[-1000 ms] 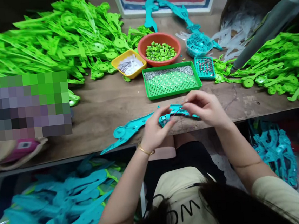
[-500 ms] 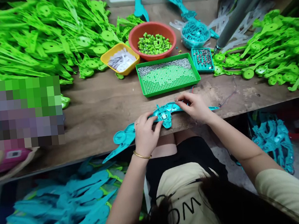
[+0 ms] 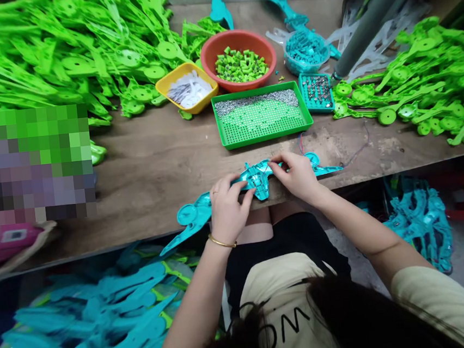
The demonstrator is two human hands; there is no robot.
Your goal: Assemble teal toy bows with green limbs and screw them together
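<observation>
A long turquoise plastic shell (image 3: 195, 216), shaped like a pair of wings, lies across the front edge of the table with its hollow side up. My left hand (image 3: 229, 204) is closed around it just left of its middle, thumb and fingers at the central housing (image 3: 259, 181). On the other side of that housing, my right hand (image 3: 295, 176) pinches a thin wire against the shell; the fingertips partly hide it. Red and blue wire (image 3: 301, 143) shows beyond the right hand, and a loose thin wire (image 3: 359, 150) trails over the table near the shell's right tip.
Beyond the shell stand a green perforated tray (image 3: 267, 136) of small metal pieces, a yellow tray (image 3: 199, 109), a red bowl (image 3: 209, 69), a turquoise tray (image 3: 319, 110) and a clear bowl (image 3: 308, 68). Green parts (image 3: 82, 62) pile up left and right. A grey pole (image 3: 369, 29) rises at right.
My right hand has shifted slightly left, toward the central housing, uncovering the round part near the shell's right end. The left hand keeps its hold, and the shell has hardly moved.
</observation>
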